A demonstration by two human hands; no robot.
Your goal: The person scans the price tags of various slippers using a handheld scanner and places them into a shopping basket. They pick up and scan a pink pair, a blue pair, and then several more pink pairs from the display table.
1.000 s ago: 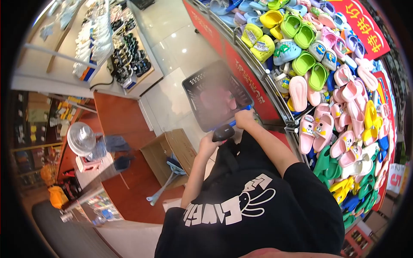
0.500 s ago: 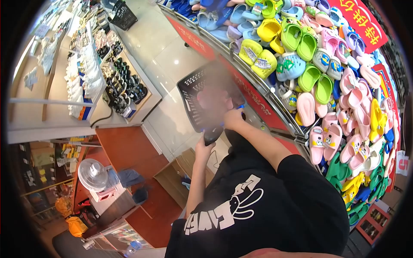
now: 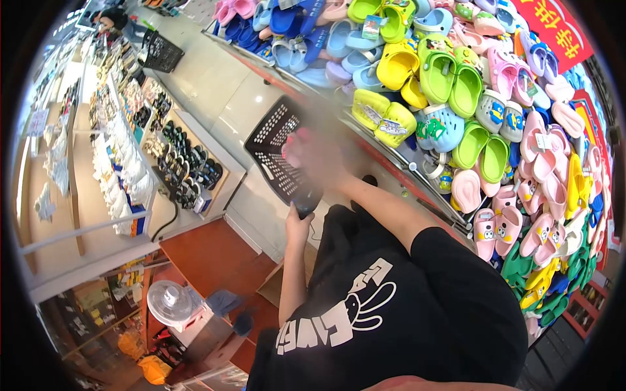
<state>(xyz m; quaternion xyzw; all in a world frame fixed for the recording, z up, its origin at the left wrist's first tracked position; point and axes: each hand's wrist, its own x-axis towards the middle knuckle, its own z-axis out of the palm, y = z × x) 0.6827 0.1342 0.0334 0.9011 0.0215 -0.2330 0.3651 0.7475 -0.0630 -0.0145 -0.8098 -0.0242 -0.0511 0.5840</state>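
Observation:
A dark plastic shopping basket (image 3: 268,130) with perforated walls is tilted in front of me above the pale floor tiles. My left hand (image 3: 298,226) is closed round the near end of it, at the rim or handle. Inside lies something pink (image 3: 297,147), partly lost in a blurred patch. My right hand (image 3: 331,168) reaches over the right side of the basket. That same blur smears its fingers, so whether it grips or touches anything cannot be made out.
A display bin (image 3: 417,159) heaped with colourful clogs and slippers runs along the right. On the left, a low shelf (image 3: 218,189) carries black sandals. A second basket (image 3: 163,52) stands farther up the aisle. A fan (image 3: 173,303) sits by the reddish-brown counter (image 3: 208,251).
My right hand has left the basket's near right edge and moved forward over it. The basket has shifted left and turned in view, my left hand still on it. The camera view has turned.

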